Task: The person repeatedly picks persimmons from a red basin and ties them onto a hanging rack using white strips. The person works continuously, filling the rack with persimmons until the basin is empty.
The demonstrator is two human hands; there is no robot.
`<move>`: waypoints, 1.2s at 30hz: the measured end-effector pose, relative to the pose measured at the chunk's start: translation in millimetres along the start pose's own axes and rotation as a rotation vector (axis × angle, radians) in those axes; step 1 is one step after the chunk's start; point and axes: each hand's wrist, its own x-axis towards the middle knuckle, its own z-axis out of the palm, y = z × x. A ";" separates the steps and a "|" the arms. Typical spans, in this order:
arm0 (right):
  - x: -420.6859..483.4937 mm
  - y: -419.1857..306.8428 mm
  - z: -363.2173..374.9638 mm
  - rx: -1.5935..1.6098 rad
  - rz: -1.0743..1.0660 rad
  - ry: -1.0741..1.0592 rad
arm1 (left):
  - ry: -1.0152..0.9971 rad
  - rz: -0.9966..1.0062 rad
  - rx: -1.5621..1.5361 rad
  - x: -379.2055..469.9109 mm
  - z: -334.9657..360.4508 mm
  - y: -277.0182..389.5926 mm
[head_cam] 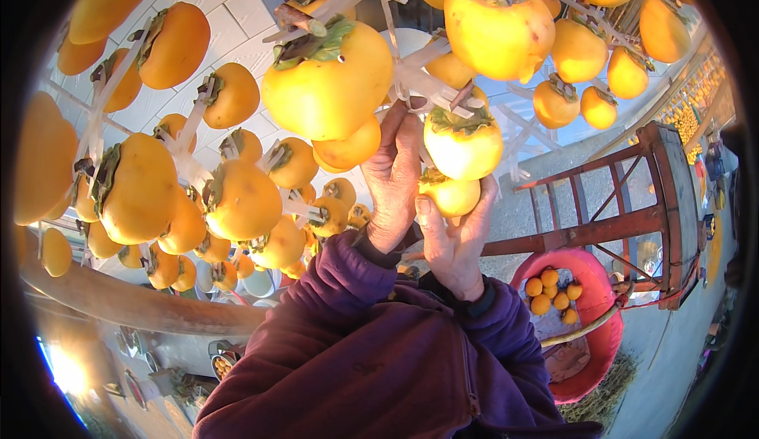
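Peeled persimmons hang on strings of clear plastic hangers [415,74] above and around me. My left hand [392,166] is raised, its fingertips pinching the middle of a plastic hanger between a large persimmon [326,83] and a brightly lit persimmon [464,142]. Lower and to the right, my right hand [453,231] cups a small persimmon [452,195] from below, thumb on one side and fingers on the other. The lit persimmon hangs just above that small one. Stems and green calyxes show on the fruit.
At the right stands a rusty red metal ladder or stand [599,225]. Beside it a pink tub [602,320] with a handle holds several persimmons. A curved wooden pole [154,305] crosses at the left under more hanging fruit. A white tiled wall [231,15] lies behind.
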 end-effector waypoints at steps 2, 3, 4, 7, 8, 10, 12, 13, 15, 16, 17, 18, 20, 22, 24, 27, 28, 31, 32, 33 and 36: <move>-0.7 -3.2 -1.9 0.040 0.038 0.010 | -0.014 0.017 0.006 0.3 -0.7 -0.9; -1.1 -4.7 -2.9 0.058 0.055 0.015 | -0.006 0.028 0.017 0.8 -0.7 -1.9; -1.1 -5.9 -4.4 0.067 0.082 0.012 | -0.023 0.024 0.022 1.6 -2.2 -1.8; -1.5 -7.0 -7.1 0.112 0.157 0.013 | -0.066 0.000 0.101 3.7 -4.3 -0.8; -1.7 -6.2 -7.2 0.140 0.179 0.020 | -0.079 0.017 0.065 3.3 -2.4 -1.6; -1.7 -3.8 -6.9 0.136 0.161 0.035 | -0.045 0.011 0.013 2.0 2.2 -2.6; -1.4 -1.2 -5.9 0.067 0.066 0.058 | -0.036 0.016 0.019 2.0 3.6 -2.0; -0.7 -0.5 -5.5 0.073 0.061 0.060 | -0.050 0.035 0.023 2.8 4.5 -2.0; -0.1 -0.4 -4.9 0.059 0.028 0.079 | -0.105 0.032 0.089 2.5 0.9 1.1; -0.3 -1.3 -4.7 0.093 0.054 0.065 | -0.126 0.051 0.121 4.8 -0.3 1.5; -0.4 -2.2 -4.6 0.117 0.084 0.064 | -0.149 0.071 0.151 6.0 -1.1 1.8; -0.5 -3.3 -4.3 0.136 0.101 0.061 | -0.131 0.060 0.152 6.3 -1.3 2.0; -0.4 -5.0 -3.8 0.172 0.112 0.051 | -0.107 0.035 0.126 6.2 -1.0 2.7; 0.7 -5.5 -3.4 0.182 0.097 0.040 | -0.097 0.045 0.060 4.8 0.9 3.2; 2.2 -4.8 -3.3 0.155 0.068 0.023 | -0.093 0.061 0.125 3.3 1.5 4.9; 3.1 -3.6 -3.5 0.164 0.049 0.004 | -0.113 0.069 0.154 0.7 -1.9 8.3; 2.7 -3.6 -3.7 0.149 0.048 0.002 | -0.120 0.068 0.164 0.1 -3.3 8.8; 0.3 -5.1 -3.9 0.149 0.077 0.018 | -0.141 0.086 0.205 -0.4 -7.3 7.4; -0.8 -6.0 -3.8 0.178 0.098 0.025 | -0.150 0.100 0.217 0.0 -8.1 6.2; -1.6 -6.7 -3.9 0.208 0.119 0.031 | -0.159 0.115 0.229 0.3 -8.5 4.9; -2.2 -7.5 -3.8 0.103 0.112 0.040 | -0.136 0.178 0.211 1.8 -8.6 2.0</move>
